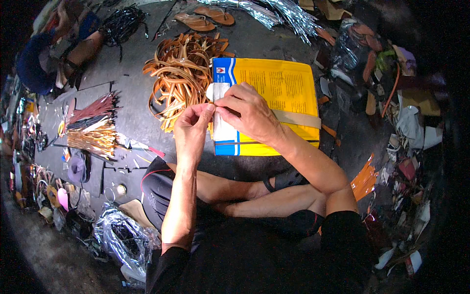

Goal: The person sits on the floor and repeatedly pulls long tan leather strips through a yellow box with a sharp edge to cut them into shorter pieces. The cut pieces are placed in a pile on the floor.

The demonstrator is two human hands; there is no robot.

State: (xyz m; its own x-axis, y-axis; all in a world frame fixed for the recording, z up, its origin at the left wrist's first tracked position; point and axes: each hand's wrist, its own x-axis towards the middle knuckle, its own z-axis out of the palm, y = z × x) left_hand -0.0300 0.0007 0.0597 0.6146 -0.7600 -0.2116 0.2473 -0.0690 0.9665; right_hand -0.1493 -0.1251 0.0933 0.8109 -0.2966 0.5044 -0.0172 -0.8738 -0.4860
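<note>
A flat yellow and blue box [274, 88] lies in front of my crossed legs. At its left edge my left hand [191, 131] pinches thumb against fingers. My right hand [248, 110] is closed too, its fingertips meeting the left ones over the box's edge. Whatever they pinch is too small to make out. A white patch [221, 125] shows on the box under the hands. A beige strip [299, 119] runs across the box and passes beneath my right wrist; its other end is hidden. A dark thin band [254, 142] crosses the box's near side.
A heap of curled tan leather-like strips [181, 73] sits left of the box. Farther left lie bundles of dark red and gold strips [93, 130]. Sandals [205, 18] and silvery strips [293, 19] are at the far side. Scraps litter the right; a clear plastic bag [122, 235] lies near left.
</note>
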